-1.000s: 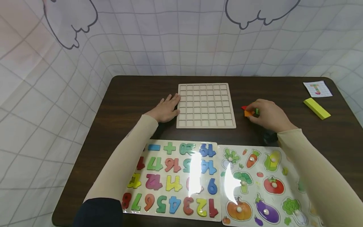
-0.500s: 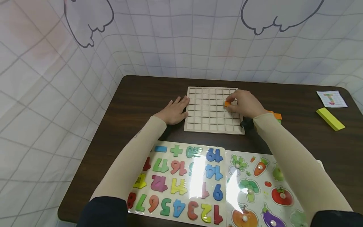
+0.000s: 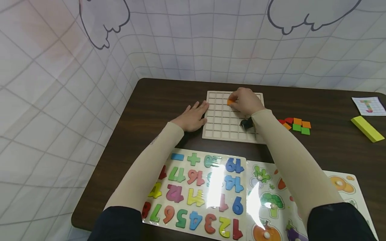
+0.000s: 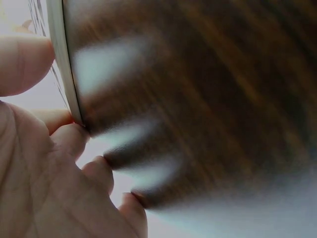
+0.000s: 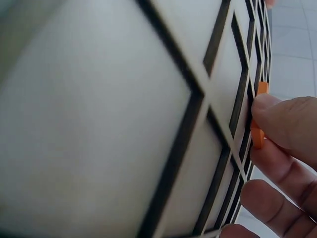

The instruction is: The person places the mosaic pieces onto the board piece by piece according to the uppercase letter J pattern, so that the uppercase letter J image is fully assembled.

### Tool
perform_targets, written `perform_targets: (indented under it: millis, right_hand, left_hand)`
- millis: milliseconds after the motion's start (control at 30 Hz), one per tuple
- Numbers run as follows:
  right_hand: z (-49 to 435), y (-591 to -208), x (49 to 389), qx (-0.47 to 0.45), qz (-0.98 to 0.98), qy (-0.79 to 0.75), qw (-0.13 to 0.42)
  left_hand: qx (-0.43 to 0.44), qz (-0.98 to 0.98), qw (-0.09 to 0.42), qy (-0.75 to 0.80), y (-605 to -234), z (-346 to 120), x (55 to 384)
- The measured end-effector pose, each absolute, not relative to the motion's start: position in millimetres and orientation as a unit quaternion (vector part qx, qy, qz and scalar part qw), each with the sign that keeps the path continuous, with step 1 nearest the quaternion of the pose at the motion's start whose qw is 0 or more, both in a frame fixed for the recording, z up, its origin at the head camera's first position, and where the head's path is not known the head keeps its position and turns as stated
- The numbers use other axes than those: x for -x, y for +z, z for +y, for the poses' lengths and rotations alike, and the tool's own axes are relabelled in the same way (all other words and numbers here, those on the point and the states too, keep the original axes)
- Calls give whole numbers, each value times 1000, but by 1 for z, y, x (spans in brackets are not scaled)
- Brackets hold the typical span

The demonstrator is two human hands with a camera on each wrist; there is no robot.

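A pale wooden grid board (image 3: 221,125) lies on the dark table. My right hand (image 3: 247,101) is over its far part and pinches a small orange tile (image 3: 230,102). In the right wrist view the orange tile (image 5: 257,136) sits between thumb and fingertips, close against the grid's raised lines. Whether it lies inside a square I cannot tell. My left hand (image 3: 191,117) rests at the board's left edge, fingers straight and spread. The left wrist view shows that hand's fingers (image 4: 69,141) against the board's side (image 4: 64,69).
Right of the board lie loose red, orange (image 3: 297,121) and green tiles (image 3: 305,131). Farther right are a yellow block (image 3: 367,129) and a picture card (image 3: 369,106). A number puzzle (image 3: 200,201) and a vegetable puzzle (image 3: 272,190) lie nearer me, under my forearms.
My right hand has moved left from the tile pile to the board, bringing the orange tile, then on to its far part. My left hand stays at the board's edge. The view has shifted.
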State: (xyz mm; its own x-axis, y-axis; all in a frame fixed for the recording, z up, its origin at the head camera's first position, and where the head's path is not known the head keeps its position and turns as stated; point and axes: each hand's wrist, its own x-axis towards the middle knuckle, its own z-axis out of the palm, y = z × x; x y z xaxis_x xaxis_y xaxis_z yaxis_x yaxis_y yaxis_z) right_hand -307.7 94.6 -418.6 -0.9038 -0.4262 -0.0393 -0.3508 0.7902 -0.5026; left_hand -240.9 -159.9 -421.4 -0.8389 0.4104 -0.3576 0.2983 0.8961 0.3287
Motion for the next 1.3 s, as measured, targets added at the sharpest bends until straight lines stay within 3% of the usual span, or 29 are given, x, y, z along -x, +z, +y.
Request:
perform_targets:
  millis: [733, 1000, 1300]
  right_hand:
    - [89, -420, 318, 164, 936, -299, 87]
    - [125, -414, 304, 157, 944, -285, 49]
    - [208, -406, 284, 147, 956, -248, 52]
  left_hand:
    - [-185, 951, 208, 134, -421, -157, 240]
    - [-189, 949, 212, 139, -418, -159, 237]
    - [-190, 948, 215, 138, -421, -154, 241]
